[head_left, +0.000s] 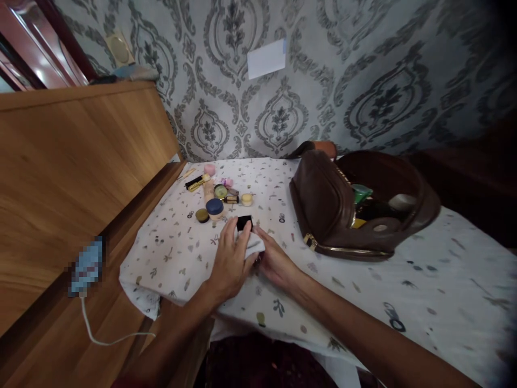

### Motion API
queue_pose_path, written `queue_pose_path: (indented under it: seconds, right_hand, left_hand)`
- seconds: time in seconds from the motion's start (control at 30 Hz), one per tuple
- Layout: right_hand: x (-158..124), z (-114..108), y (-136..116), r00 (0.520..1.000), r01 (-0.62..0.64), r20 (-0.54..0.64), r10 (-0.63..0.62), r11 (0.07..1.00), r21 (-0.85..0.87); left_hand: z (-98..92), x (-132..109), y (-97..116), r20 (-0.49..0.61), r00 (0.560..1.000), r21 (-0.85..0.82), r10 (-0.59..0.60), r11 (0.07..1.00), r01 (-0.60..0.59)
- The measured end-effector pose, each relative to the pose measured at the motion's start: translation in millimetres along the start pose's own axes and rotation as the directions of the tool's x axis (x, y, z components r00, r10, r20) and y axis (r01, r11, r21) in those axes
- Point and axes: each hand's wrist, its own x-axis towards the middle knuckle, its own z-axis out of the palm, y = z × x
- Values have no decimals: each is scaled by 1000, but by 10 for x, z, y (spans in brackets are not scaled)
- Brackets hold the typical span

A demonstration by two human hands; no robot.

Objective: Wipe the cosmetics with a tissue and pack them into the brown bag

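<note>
Dark clothing (269, 361) | left fingers (229, 233), right fingers (265, 240) gripping black item (244, 221), white cloth (254, 244) | blue object (87, 267): markings illegible

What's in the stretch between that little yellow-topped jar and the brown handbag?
In the head view, only printed white cloth shows between the small yellow-topped jar and the brown handbag; no other object sits there.

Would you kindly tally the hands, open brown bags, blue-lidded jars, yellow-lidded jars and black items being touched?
Hands: 2 (left hand, right hand)
Open brown bag: 1
Blue-lidded jar: 1
Yellow-lidded jar: 1
Black item being touched: 1
Total: 6
</note>
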Motion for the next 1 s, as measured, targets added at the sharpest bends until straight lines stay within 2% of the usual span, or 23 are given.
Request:
queue_pose_path:
  seconds: [0.13,0.3,0.43,0.53,0.67,0.73,0.77,0.83,0.93,1.0]
  right_hand:
    - [-66,53,41,997,-46,59,47,999,-24]
    - [-84,82,7,996,-61,68,62,998,-21]
    - [-107,83,-46,988,-68,133,85,990,-126]
    - [-123,66,-61,978,-11,202,42,988,-156]
    - [-127,27,-63,969,83,244,-28,972,-220]
    - [-119,6,-68,968,141,241,-67,942,-306]
    - [-112,-3,-71,967,170,239,-87,920,-354]
    - [-92,-18,-71,960,245,238,-150,860,-448]
    - [-56,-33,-53,920,392,241,-308,721,-572]
    - [-36,-42,-31,894,436,229,-385,631,-641]
  left_hand:
    - [29,167,7,-17,1000,-61,-11,998,10]
    - [-113,427,-35,-57,992,-227,-109,969,93]
    - [-205,548,-101,-74,979,-407,-190,902,145]
    - [-215,577,-158,-2,957,-577,-290,782,236]
    - [-188,562,-211,220,878,-736,-424,518,435]
    - [-185,539,-233,299,847,-749,-440,442,494]
    - [-190,524,-245,317,841,-741,-439,439,509]
    - [-214,486,-268,313,851,-704,-422,499,506]
    - [-271,426,-281,237,910,-597,-339,689,412]
    - [-305,391,-264,186,947,-488,-262,812,321]
